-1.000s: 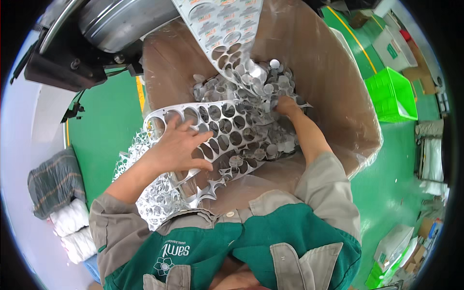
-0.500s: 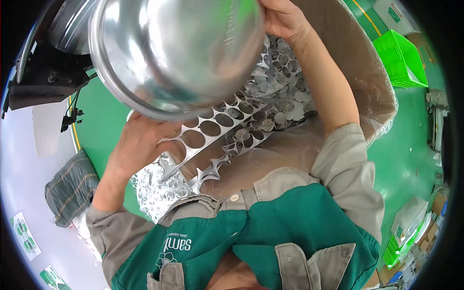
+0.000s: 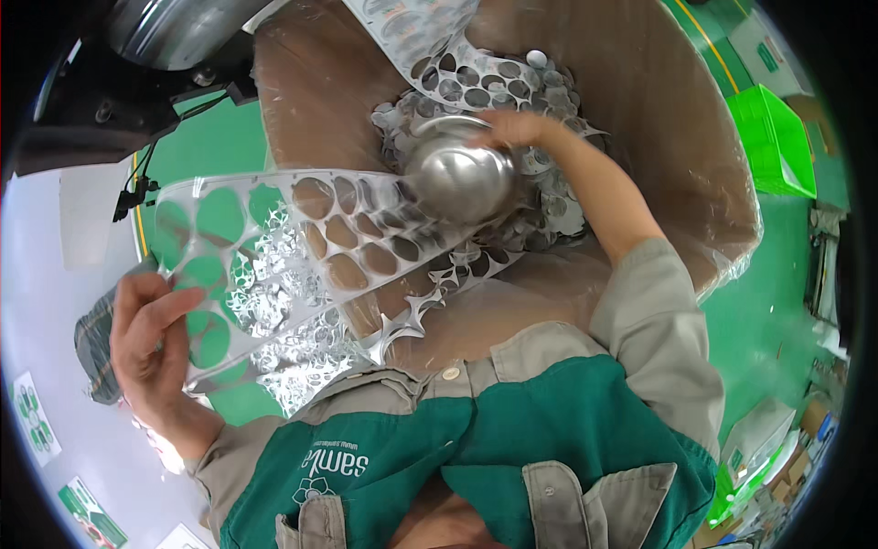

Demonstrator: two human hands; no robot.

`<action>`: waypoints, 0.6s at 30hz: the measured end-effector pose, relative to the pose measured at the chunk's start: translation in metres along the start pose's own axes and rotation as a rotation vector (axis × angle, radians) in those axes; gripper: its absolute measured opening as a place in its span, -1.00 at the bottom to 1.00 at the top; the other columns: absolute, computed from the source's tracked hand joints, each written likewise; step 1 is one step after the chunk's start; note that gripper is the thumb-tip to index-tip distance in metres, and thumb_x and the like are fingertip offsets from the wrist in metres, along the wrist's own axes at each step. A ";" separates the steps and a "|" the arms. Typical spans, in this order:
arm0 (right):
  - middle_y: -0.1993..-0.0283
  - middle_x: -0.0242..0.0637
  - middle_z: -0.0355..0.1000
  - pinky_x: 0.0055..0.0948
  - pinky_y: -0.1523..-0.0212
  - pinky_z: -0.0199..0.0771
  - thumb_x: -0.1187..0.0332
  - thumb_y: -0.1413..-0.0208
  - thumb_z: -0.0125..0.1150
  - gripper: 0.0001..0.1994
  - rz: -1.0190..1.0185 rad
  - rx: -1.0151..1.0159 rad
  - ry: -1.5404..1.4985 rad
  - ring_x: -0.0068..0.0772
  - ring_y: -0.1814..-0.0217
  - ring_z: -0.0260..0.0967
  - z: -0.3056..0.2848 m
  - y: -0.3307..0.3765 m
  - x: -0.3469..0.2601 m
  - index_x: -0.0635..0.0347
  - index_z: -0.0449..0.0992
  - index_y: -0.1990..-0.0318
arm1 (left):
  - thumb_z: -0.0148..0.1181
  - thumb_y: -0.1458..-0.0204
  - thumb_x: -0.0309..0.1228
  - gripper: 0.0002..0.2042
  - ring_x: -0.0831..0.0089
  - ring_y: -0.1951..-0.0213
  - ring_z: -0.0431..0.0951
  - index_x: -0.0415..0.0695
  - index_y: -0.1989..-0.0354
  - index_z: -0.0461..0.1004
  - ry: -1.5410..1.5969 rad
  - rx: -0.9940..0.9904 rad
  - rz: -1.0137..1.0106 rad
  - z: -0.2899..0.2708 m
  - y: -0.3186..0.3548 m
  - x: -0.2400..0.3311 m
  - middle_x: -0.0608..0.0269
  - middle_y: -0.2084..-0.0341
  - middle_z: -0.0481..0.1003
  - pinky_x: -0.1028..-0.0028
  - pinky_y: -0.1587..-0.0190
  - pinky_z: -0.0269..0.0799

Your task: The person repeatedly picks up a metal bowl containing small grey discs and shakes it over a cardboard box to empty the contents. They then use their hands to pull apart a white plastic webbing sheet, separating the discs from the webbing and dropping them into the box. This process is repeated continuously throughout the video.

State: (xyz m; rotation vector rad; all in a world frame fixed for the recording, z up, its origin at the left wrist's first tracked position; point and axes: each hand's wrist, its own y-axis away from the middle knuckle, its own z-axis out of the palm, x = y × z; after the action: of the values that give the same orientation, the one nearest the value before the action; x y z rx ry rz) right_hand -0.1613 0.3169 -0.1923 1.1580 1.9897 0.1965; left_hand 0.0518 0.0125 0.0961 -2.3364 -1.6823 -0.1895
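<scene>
The left hand point(image 3: 151, 343) grips the near left end of a shiny metal strip point(image 3: 311, 247) full of round holes; the strip runs right into a big brown box point(image 3: 658, 119); the right hand point(image 3: 517, 128) holds a silver bowl point(image 3: 460, 178) over the scraps inside.

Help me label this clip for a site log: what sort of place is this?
Most likely a factory or stamping workshop. The left hand holds a punched-out sheet-metal strip, the right hand holds a metal bowl over a large lined scrap bin, and the floor is painted green.
</scene>
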 end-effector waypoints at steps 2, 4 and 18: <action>-0.26 0.02 0.02 -0.33 -0.26 -0.03 -0.09 0.26 0.31 -0.09 0.189 -0.055 -0.202 -0.12 -0.30 -0.02 0.038 -0.024 0.074 0.31 0.09 -0.20 | 0.11 0.32 -0.74 -0.73 0.33 0.39 0.33 -0.20 0.37 0.49 -0.045 -0.097 -0.048 0.002 0.002 -0.004 0.22 0.50 0.38 0.43 0.36 0.25; -0.25 0.01 0.05 -0.32 -0.23 0.03 -0.07 0.26 0.31 -0.09 0.195 -0.084 -0.124 -0.11 -0.28 0.01 0.032 -0.028 0.077 0.32 0.10 -0.19 | 0.15 0.30 -0.71 -0.76 0.29 0.37 0.34 -0.21 0.39 0.49 0.013 -0.186 -0.095 0.026 0.008 -0.022 0.28 0.50 0.40 0.43 0.33 0.24; 0.07 -0.16 0.40 -0.33 0.07 0.42 0.12 -0.09 0.05 -0.55 -0.544 -0.217 -1.706 -0.38 0.08 0.40 -0.034 0.020 -0.037 0.27 0.29 -0.03 | 0.06 0.11 -0.50 -0.94 0.18 0.39 0.40 -0.20 0.53 0.34 0.420 0.271 0.335 0.014 0.009 -0.011 0.07 0.58 0.27 -0.01 0.01 0.26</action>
State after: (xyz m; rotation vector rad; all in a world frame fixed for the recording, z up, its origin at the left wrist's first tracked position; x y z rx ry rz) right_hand -0.1627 0.3080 -0.1388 0.2440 0.6016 -0.6485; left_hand 0.0564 0.0034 0.0788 -2.1448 -1.0369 -0.3355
